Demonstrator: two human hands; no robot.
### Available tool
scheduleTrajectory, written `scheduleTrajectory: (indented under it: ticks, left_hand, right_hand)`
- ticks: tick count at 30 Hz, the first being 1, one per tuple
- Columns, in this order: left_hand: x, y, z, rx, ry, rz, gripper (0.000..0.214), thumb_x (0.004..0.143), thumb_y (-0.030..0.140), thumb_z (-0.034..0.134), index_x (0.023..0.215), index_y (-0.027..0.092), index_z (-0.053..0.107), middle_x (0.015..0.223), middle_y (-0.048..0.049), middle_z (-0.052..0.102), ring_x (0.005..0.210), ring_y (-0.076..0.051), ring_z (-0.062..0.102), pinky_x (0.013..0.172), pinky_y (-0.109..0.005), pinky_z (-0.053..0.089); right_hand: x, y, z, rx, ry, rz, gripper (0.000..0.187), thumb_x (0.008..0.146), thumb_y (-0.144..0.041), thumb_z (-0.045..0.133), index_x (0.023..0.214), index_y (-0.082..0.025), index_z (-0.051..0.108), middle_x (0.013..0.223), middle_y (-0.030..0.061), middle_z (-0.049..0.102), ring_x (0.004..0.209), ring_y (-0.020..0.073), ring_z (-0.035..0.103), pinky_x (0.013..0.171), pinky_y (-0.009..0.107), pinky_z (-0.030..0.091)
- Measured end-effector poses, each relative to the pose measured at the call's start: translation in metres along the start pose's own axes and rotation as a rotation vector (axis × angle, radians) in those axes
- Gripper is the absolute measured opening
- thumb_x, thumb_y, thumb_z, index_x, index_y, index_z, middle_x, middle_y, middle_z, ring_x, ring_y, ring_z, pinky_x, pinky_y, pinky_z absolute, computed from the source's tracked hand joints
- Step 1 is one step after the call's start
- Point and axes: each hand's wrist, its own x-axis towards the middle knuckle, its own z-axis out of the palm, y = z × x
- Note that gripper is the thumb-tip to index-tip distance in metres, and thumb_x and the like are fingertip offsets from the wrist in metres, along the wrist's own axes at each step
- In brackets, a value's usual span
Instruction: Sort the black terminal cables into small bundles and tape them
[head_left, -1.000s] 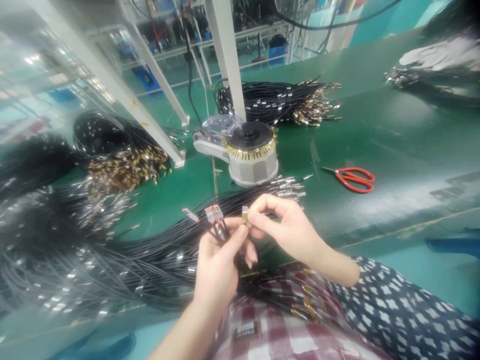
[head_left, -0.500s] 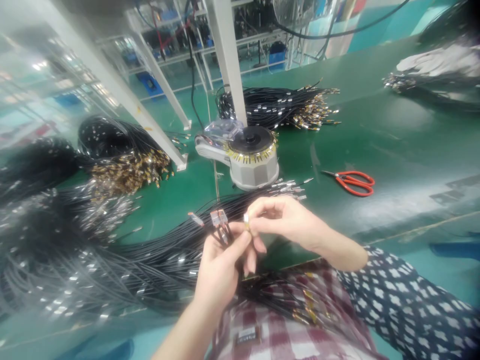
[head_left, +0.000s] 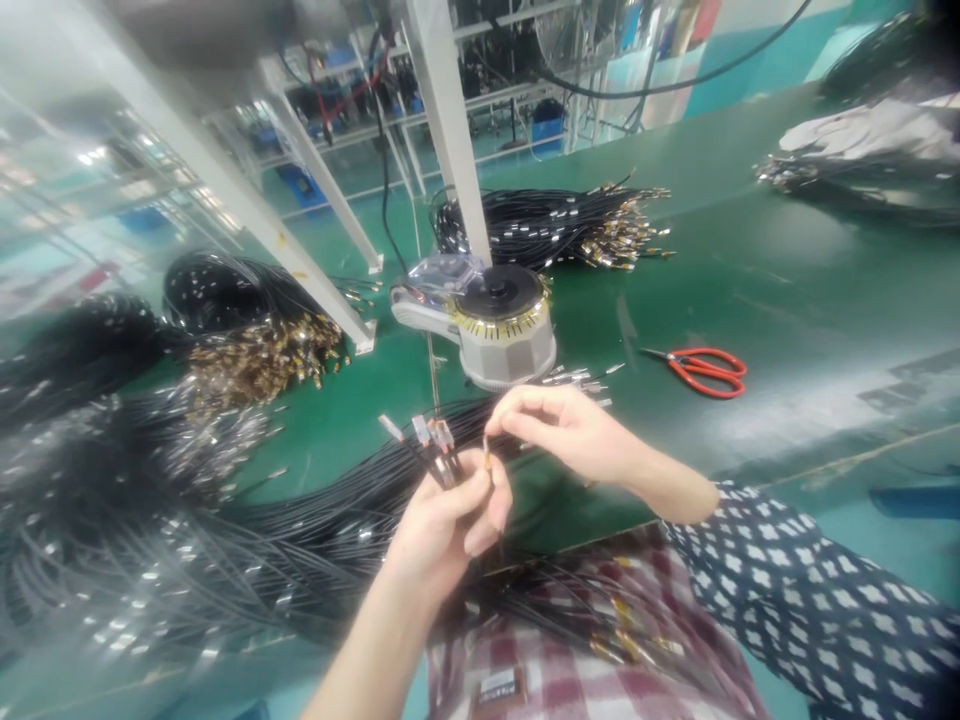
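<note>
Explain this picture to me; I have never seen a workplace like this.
The view comes from a camera worn on a person's head, looking down at their own bare hands. The left hand grips a few thin black cables with tagged tips. The right hand pinches one cable end. On the green table lie a round tape dispenser, red scissors and large cable bundles.

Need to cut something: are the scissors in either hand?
No, the scissors lie alone on the table.
</note>
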Motion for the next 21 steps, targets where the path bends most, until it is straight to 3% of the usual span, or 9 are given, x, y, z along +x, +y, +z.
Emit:
scheduleTrajectory:
  ticks: [5, 9, 15, 21]
  left_hand:
    - [0.001, -0.003, 0.010, 0.066, 0.035, -0.036, 0.020, 0.076, 0.027, 0.075, 0.075, 0.013, 0.060, 0.057, -0.0015, 0.063, 0.034, 0.001, 0.029, 0.037, -0.014, 0.016]
    - [0.001, -0.004, 0.016, 0.142, 0.039, -0.009, 0.023, 0.081, 0.035, 0.068, 0.083, 0.012, 0.066, 0.056, -0.0031, 0.064, 0.033, 0.000, 0.027, 0.036, -0.016, 0.013]
    - [0.002, -0.005, 0.017, 0.189, 0.132, 0.009, 0.024, 0.072, 0.031, 0.076, 0.071, 0.009, 0.067, 0.054, -0.0048, 0.065, 0.032, 0.000, 0.030, 0.035, -0.017, 0.013]
    - [0.001, -0.014, 0.023, 0.243, 0.261, 0.083, 0.023, 0.073, 0.030, 0.076, 0.075, 0.011, 0.065, 0.051, -0.0024, 0.064, 0.032, -0.001, 0.032, 0.034, -0.016, 0.016]
  right_hand:
    - [-0.007, -0.004, 0.002, -0.026, 0.042, -0.011, 0.018, 0.087, -0.025, 0.059, 0.074, -0.017, 0.068, 0.081, 0.0026, 0.063, 0.077, 0.0145, 0.060, 0.074, 0.029, 0.049]
    - [-0.009, -0.004, 0.002, 0.030, 0.025, 0.027, 0.020, 0.086, -0.028, 0.062, 0.069, -0.018, 0.068, 0.082, 0.0021, 0.059, 0.070, 0.0130, 0.059, 0.065, 0.027, 0.050]
    - [-0.019, -0.006, 0.005, -0.085, 0.025, 0.024, 0.021, 0.089, -0.025, 0.060, 0.072, -0.018, 0.071, 0.084, 0.0034, 0.064, 0.082, 0.0155, 0.063, 0.081, 0.030, 0.050]
    - [-0.025, -0.004, 0.008, -0.034, 0.049, 0.080, 0.032, 0.094, -0.037, 0.051, 0.078, -0.017, 0.069, 0.088, 0.0053, 0.063, 0.078, 0.0153, 0.064, 0.074, 0.030, 0.052]
